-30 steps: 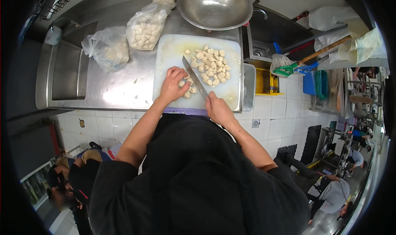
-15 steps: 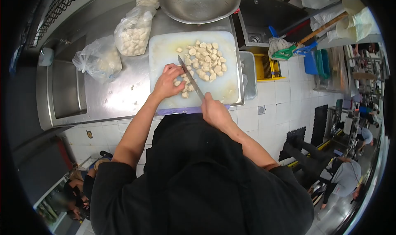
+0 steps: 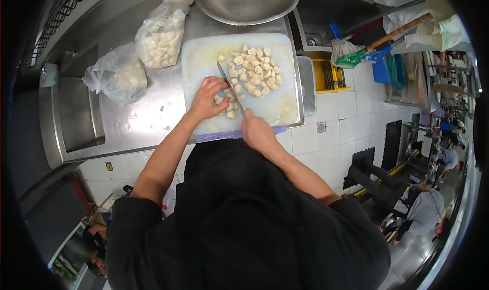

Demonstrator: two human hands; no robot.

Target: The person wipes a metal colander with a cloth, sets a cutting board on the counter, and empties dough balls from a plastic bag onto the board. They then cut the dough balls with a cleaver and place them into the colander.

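Observation:
My right hand is wrapped around the handle of a kitchen knife. The blade slants up and left across the white cutting board, among the pale pieces. Beside the blade, on its left, my left hand has its fingers curled over several pale meatballs and presses them to the board; its fingertips partly hide them. Right of the knife, cut meatballs lie in a loose heap. One lone piece rests just above the knife tip.
Two clear bags of pale balls stand on the steel counter to the left. A large perforated steel colander sits behind the board. A purple cloth shows under its front edge. A co-worker is at far right.
The knife has shifted slightly left, closer to my left hand, and my right hand has moved left with it. My left hand stays over the meatballs. The whole view has tilted a little.

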